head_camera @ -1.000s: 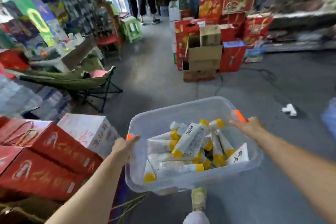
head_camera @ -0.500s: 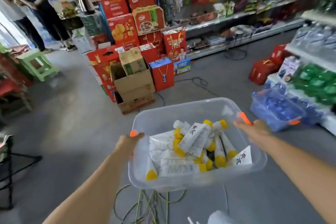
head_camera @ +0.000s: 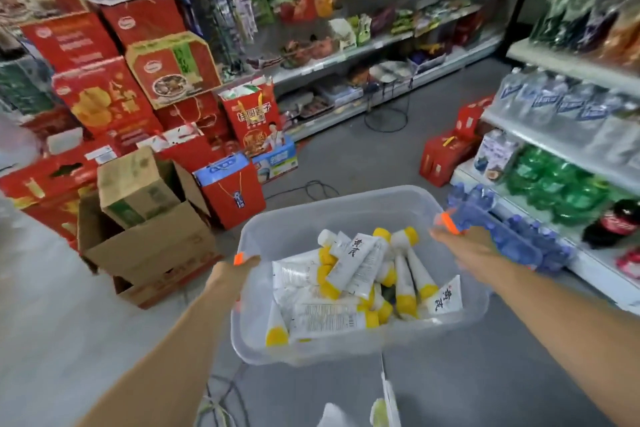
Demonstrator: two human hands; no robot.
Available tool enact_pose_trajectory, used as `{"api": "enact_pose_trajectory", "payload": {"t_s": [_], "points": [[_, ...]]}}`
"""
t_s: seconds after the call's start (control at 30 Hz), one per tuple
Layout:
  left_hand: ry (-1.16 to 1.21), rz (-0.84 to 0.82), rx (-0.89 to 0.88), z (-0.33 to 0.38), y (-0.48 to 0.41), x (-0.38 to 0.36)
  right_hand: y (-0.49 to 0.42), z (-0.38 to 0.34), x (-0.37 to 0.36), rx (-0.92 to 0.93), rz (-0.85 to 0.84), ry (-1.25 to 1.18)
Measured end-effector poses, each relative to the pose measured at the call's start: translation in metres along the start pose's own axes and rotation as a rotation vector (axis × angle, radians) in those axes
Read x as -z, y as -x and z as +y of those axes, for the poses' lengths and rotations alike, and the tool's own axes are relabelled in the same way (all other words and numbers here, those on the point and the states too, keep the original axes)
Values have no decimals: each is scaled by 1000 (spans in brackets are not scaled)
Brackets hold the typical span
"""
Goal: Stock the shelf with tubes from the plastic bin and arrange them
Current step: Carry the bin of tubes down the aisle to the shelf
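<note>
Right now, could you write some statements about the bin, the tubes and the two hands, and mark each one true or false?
1. The left hand and the right hand each grip one side of the plastic bin. True.
2. The tubes have red caps. False: the caps are yellow.
3. The plastic bin stands on a shelf. False: the hands hold it up above the floor.
4. An open cardboard box stands to the left of the plastic bin. True.
</note>
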State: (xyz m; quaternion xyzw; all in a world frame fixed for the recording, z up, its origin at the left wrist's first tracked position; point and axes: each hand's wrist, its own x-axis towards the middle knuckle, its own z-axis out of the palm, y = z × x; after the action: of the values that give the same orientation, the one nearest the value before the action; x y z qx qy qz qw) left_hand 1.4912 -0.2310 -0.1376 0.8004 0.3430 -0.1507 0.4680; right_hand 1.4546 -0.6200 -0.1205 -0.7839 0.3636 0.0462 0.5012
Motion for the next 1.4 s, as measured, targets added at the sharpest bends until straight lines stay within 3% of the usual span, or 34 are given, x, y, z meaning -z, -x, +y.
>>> {"api": "enact_pose_trajectory", "payload": {"t_s": [0.27,0.47,0.63,0.87,1.0,1.23,1.4], "points": [[-153,7,-101,189,-121,-59,-161,-123,-8,-37,110,2],[-204,-44,-186,333,-259,-107,-297,-222,-48,-182,273,-2],[-201,-127,-224,467,-358,-137,-396,-301,-65,-100,211,-73],[-289,-166,-340,635,-460,-194,-535,-401,-69,-121,386,-135],[-393,-182,-376,718,-512,-241,-633,-442,-63,-155,401,-118],[-400,-239,-315,858,-605,-353,-823,-514,-33,-213,353,-61],[-250,-293,-251,942,-661,-428,-945,-579,-7,-183,333,-2]]}}
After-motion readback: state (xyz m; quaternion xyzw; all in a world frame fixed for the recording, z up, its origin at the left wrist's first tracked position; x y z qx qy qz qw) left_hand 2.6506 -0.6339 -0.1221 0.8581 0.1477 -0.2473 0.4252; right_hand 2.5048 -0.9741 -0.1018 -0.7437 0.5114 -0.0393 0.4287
